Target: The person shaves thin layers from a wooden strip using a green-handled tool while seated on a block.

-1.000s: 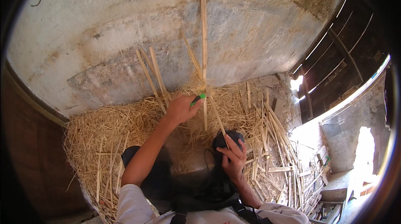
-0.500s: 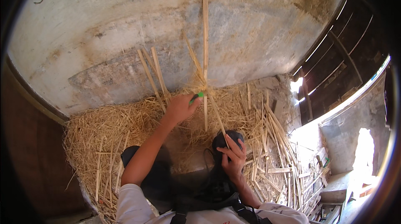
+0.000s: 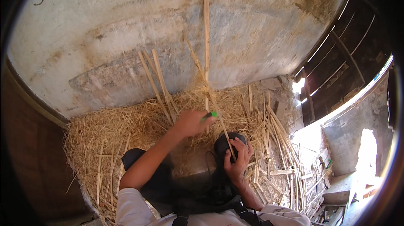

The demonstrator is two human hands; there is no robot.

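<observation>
My left hand (image 3: 191,123) is closed around a green-and-black handled tool (image 3: 209,115), held against or just beside a thin bamboo strip (image 3: 219,114). Motion blurs this hand, and the tool's working end cannot be made out. The strip slants from my right knee up toward the wall, with curly shavings (image 3: 198,83) clinging around its upper part. My right hand (image 3: 239,158) grips the near end of the strip on top of the dark-clad knee (image 3: 223,144). Behind the strip, a long upright slat (image 3: 206,36) leans on the wall.
Several slats (image 3: 158,74) lean against the stained wall (image 3: 126,24) at left. Straw-like shavings (image 3: 97,125) cover the floor, and a pile of loose strips (image 3: 290,158) lies at right. Dark boards (image 3: 336,57) with bright gaps stand farther right.
My left hand has moved with the tool down along the strip, toward my right knee. My right hand has shifted slightly to the right, still gripping the strip's near end.
</observation>
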